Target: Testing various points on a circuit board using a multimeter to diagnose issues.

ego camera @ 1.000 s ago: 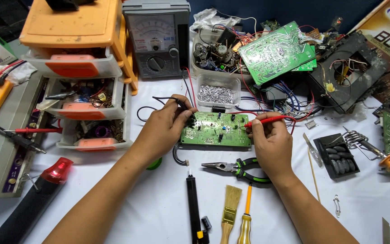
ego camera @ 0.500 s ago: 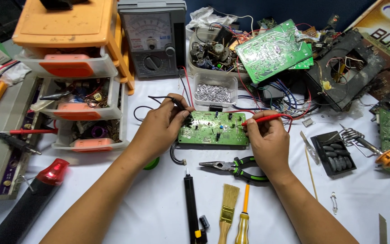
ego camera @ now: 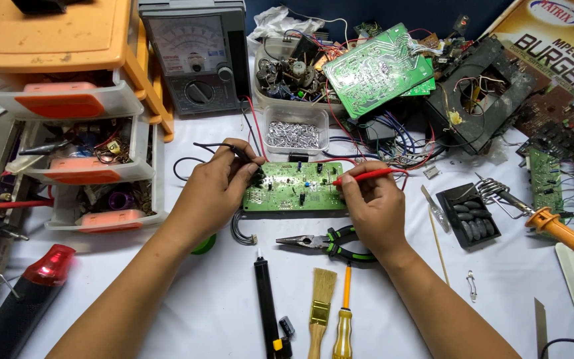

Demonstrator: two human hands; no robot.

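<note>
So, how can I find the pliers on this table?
Start at the small green circuit board between the two hands. Just below it, on the white table, lie the pliers, beside the right hand. Only they have black-and-green handles and metal jaws.

Green circuit board [ego camera: 295, 187] between the fingers, dotted with small black and blue parts. Red probe [ego camera: 367, 176] in right-hand fingers [ego camera: 357, 189]; black probe [ego camera: 234, 151] in left-hand fingers [ego camera: 247, 174]. White counter [ego camera: 187, 306]. Just below the right fingers: pliers [ego camera: 330, 241], black-and-green handles. Nearer the body: tan brush [ego camera: 320, 302], yellow-orange screwdriver [ego camera: 344, 312]. Left of the fingers: orange-and-clear drawers [ego camera: 68, 100]. Above: grey meter [ego camera: 197, 56].
</note>
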